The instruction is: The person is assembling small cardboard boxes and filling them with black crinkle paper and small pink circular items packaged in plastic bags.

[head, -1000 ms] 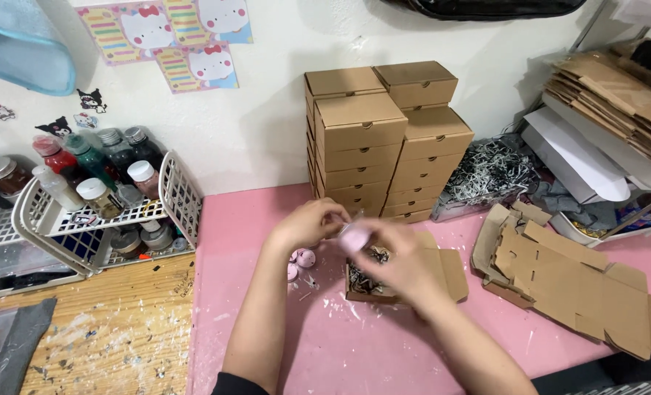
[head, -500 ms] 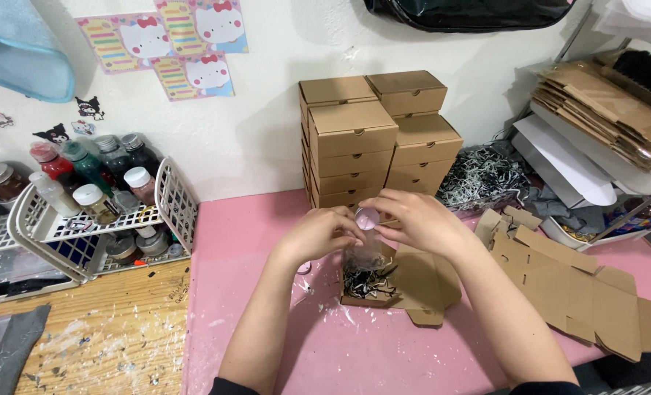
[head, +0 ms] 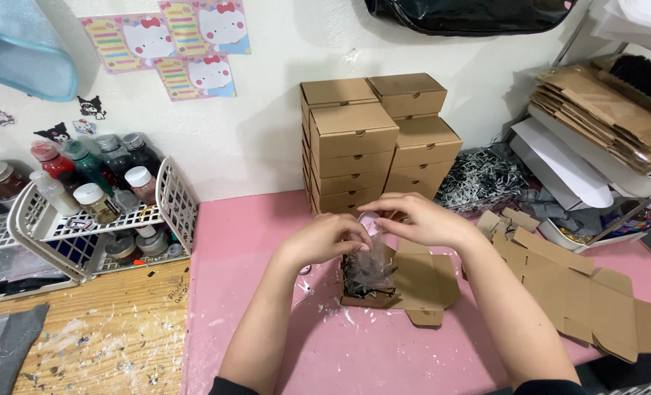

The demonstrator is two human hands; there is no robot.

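Both the left hand and right hand pinch a small clear plastic bag, fingers curled. It hangs above the open brown cardboard box; stacked closed boxes stand at twelve o'clock.

Open small brown box: matt corrugated cardboard, dark shredded paper filling. Clear bag: thin glossy plastic film. Pink tabletop: smooth, matt. White basket: moulded plastic lattice. Wooden board: rough, paint-flecked.
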